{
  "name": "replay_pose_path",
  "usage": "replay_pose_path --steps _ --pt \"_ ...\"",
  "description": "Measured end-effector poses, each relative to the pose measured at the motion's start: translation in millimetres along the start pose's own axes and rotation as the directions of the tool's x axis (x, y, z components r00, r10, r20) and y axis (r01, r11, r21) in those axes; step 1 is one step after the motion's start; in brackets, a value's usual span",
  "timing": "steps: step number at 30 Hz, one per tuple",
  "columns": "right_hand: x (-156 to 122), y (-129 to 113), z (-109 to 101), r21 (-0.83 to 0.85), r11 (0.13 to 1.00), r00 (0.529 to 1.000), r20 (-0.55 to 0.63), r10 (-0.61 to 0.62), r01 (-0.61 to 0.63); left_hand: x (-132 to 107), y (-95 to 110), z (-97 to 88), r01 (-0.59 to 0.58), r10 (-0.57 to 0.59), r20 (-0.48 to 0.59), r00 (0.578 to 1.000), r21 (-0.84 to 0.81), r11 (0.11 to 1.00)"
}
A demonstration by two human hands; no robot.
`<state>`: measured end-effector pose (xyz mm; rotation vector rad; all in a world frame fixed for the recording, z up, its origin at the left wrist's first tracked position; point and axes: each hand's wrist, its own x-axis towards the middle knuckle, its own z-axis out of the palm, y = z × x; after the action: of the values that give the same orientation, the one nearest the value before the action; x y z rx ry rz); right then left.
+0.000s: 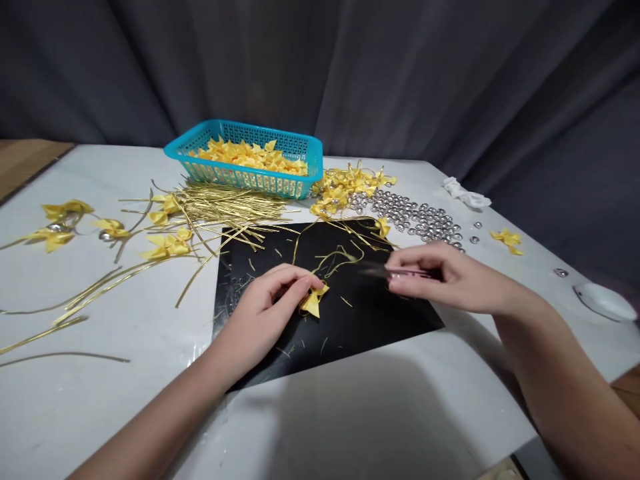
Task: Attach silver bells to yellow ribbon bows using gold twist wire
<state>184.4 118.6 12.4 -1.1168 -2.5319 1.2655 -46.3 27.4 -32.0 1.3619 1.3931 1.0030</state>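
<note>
My left hand (270,300) pinches a small yellow ribbon bow (313,302) over the black mat (380,313). A thin gold wire (334,259) trails up and right from the bow across the mat. My right hand (440,277) is closed round a slim dark tool (380,269), maybe scissors or tweezers, whose tip is blurred and points left toward the wire. Short gold wire clippings lie scattered on the mat.
A blue basket (250,175) of yellow bows stands behind the mat. Gold wires (225,203) and loose bows (165,245) lie left, more bows (345,187) and silver beads (425,220) right. A white dish (603,301) and crumpled tissue (465,195) sit far right.
</note>
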Motion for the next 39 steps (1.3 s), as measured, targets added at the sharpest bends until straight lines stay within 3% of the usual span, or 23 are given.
replay_pose_path --steps 2,9,14,22,29,39 --pt "-0.5 -2.9 2.4 -0.042 0.999 0.991 0.131 0.013 -0.007 0.1 -1.4 0.2 -0.016 0.016 0.003 1.000 0.001 1.000" --pt "-0.6 -6.3 11.7 -0.071 0.997 0.976 0.216 0.027 -0.012 1.0 -2.2 1.5 -0.001 0.001 0.022 1.000 -0.007 1.000" --pt "-4.6 -3.8 -1.7 -0.038 0.998 0.991 0.125 0.049 -0.045 1.1 -3.7 1.3 0.004 -0.003 0.018 1.000 -0.009 1.000" --pt "2.4 -13.3 25.3 -0.050 0.998 0.995 0.097 -0.017 0.022 -0.1 -0.3 2.3 -0.040 0.040 0.007 0.999 0.058 0.997" --pt "2.9 -9.1 19.5 0.020 1.000 0.999 0.050 -0.014 0.013 -0.7 -2.5 3.4 -0.088 0.087 0.010 0.996 0.064 0.994" --pt "4.2 -10.9 27.8 -0.009 0.999 0.998 0.057 -0.030 0.031 0.7 -3.7 2.6 -0.119 0.119 0.032 0.992 -0.001 0.993"
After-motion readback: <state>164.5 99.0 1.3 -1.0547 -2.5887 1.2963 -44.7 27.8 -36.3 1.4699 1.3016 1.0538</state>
